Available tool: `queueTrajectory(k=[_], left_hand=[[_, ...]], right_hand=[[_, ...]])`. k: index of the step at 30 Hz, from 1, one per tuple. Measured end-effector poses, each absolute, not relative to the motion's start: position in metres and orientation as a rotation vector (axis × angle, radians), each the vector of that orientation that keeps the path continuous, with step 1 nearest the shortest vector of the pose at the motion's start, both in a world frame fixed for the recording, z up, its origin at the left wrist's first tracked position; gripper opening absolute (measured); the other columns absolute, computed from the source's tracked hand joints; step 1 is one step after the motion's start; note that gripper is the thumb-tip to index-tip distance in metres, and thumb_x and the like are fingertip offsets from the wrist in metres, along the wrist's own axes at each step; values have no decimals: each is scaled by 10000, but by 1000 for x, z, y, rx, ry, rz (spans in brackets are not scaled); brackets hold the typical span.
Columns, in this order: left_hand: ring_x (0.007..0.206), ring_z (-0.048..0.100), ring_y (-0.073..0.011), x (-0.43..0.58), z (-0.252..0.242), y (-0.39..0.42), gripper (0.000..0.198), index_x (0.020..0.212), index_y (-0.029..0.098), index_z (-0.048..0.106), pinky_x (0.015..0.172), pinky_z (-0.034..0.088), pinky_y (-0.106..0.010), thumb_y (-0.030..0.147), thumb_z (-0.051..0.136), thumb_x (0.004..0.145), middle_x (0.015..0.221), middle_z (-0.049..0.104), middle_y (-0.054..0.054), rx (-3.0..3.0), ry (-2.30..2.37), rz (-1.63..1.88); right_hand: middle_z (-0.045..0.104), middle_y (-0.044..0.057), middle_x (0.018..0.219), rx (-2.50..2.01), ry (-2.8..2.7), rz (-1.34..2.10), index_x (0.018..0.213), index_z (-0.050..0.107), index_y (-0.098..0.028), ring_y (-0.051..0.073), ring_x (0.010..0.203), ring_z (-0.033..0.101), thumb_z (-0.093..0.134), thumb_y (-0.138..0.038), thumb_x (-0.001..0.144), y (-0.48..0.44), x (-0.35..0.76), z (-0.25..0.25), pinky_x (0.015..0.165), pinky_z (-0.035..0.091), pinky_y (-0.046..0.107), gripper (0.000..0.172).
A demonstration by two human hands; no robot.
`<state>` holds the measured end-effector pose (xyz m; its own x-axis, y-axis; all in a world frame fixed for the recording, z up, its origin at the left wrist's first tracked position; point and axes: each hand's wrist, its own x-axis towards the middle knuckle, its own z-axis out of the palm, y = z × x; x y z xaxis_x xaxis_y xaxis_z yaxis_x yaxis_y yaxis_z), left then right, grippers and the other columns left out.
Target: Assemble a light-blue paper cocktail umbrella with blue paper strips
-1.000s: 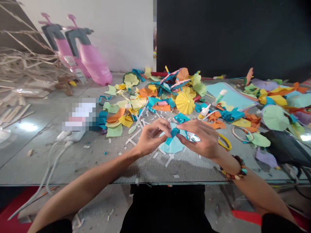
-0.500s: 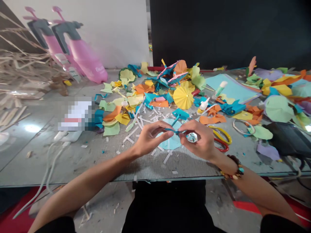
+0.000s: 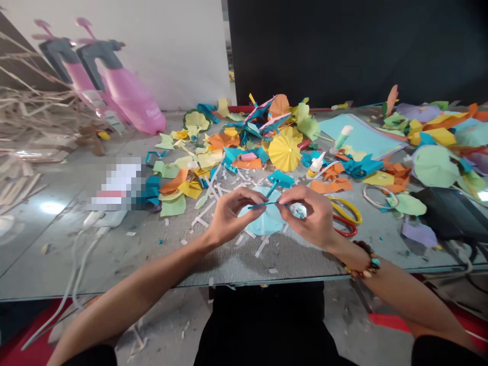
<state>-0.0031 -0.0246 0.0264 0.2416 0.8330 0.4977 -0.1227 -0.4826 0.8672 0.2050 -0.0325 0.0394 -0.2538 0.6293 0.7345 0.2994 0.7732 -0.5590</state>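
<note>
My left hand (image 3: pixel 236 214) and my right hand (image 3: pixel 309 216) face each other above the middle of the table. Between them both pinch a thin strip of blue paper (image 3: pixel 271 203), held level, with thumb and forefinger at each end. Just beyond it lies another blue paper piece (image 3: pixel 281 179) with a hole in it and a narrow stem toward me. Under the hands is a light blue pleated paper disc (image 3: pixel 267 223). Scissors with one yellow and one red handle loop (image 3: pixel 346 226) rest beside my right hand.
White paper slivers (image 3: pixel 208 211) litter the table. Coloured scraps, a yellow paper fan (image 3: pixel 284 150), a small glue bottle (image 3: pixel 315 165) and a glue stick (image 3: pixel 342 140) lie behind. Left are a blurred-out phone (image 3: pixel 116 185) with cables and pink spray bottles (image 3: pixel 131 96); right, a black box (image 3: pixel 448 211).
The blue strip between my fingertips now looks flatter and more stretched out. My fingertips have shifted slightly on it. The whole view has moved a little.
</note>
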Motion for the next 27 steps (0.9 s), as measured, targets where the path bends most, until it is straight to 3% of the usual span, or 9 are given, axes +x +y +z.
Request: queueTrajectory(k=[4, 8, 14, 19, 27], left_hand=[[919, 713, -152, -3, 23, -24, 82, 908, 190, 697, 840, 620, -301, 157, 740, 847, 920, 734, -59, 1726, 608, 1420], [936, 719, -168, -6, 21, -23, 112, 957, 201, 721, 861, 623, -343, 164, 745, 854, 950, 751, -64, 1915, 613, 1447], [1002, 744, -177, -11, 25, -24, 334, 1180, 198, 709, 889, 634, -324, 223, 784, 856, 1086, 775, -83, 2336, 544, 1502], [959, 757, -173, -10, 25, -26, 347, 1193, 220, 705, 848, 649, -323, 245, 788, 856, 1057, 785, -68, 2377, 577, 1535], [945, 755, -173, -9, 23, -26, 336, 1187, 209, 713, 832, 646, -314, 228, 782, 859, 1043, 787, -75, 2374, 598, 1537]], right_hand=[[717, 13, 930, -712, -1864, 331, 1027, 681, -239, 141, 759, 673, 748, -127, 821, -32, 205, 39, 685, 593, 289, 244], [714, 16, 901, -698, -1902, 282, 971, 704, -243, 156, 818, 688, 754, -150, 842, -31, 204, 39, 707, 595, 294, 166], [713, 32, 962, -765, -1819, 470, 1023, 679, -231, 148, 830, 701, 708, -181, 885, -32, 206, 37, 596, 581, 231, 149], [714, 8, 860, -774, -1831, 489, 996, 677, -223, 123, 712, 679, 717, -175, 871, -33, 206, 35, 590, 582, 226, 140], [714, 30, 931, -721, -1888, 369, 1010, 697, -245, 153, 814, 692, 777, -206, 841, -32, 204, 35, 570, 581, 238, 191]])
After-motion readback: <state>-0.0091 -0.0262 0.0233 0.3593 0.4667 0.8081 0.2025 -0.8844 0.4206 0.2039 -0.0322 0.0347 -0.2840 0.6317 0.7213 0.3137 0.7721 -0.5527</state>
